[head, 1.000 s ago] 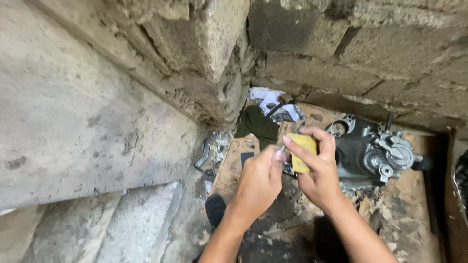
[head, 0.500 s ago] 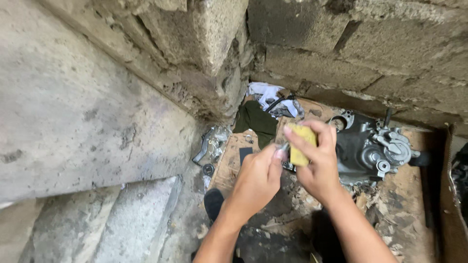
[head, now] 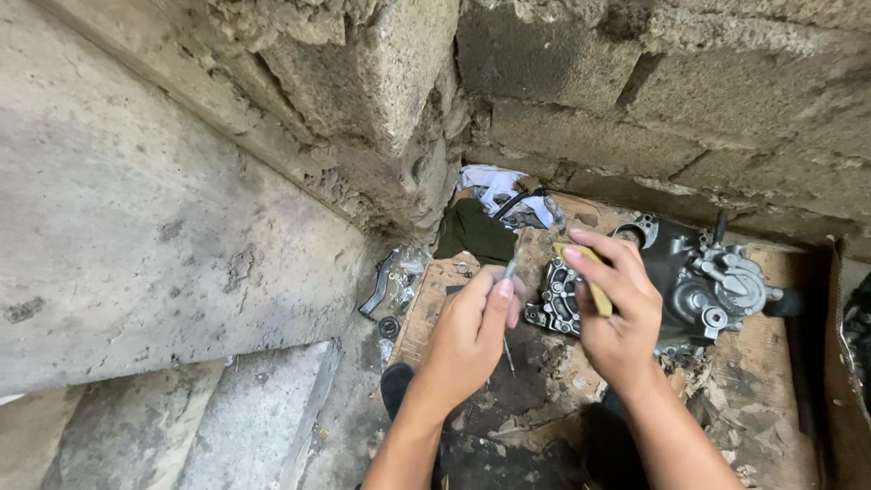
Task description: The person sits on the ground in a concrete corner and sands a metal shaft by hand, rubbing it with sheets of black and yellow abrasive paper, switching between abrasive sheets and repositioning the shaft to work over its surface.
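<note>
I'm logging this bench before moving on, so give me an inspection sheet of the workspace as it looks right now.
Surface: worn, dirty wooden board on the ground.
Job's things: grey metal engine casing; thin metal tool; yellow pad.
Clutter: dark green cloth, white rag, metal bracket, small bearing ring.
Grippers: left hand pinches the thin metal tool; right hand holds the yellow pad.
Cables: nothing seen.
Surroundings: rough concrete block wall, concrete step.
</note>
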